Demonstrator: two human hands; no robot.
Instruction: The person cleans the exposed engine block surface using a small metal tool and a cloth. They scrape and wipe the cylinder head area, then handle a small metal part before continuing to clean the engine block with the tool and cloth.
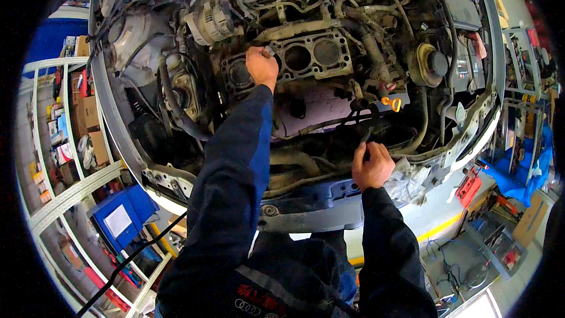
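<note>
An engine block lies open in the car's engine bay, its round cylinder bores showing on the flat top face. Over that face, between two bores, my left hand is closed with a small grey piece showing at its fingertips; its kind is unclear. Nearer me, above the front edge of the bay, my right hand has its fingers curled together. Whatever they may hold is hidden; a thin dark shape rises just above them. A striped grey rag lies beside that hand.
An orange dipstick handle sticks up right of the block. An alternator sits behind at left, and a round-capped reservoir at right. Shelving with boxes stands left of the car. A black cable crosses the lower left.
</note>
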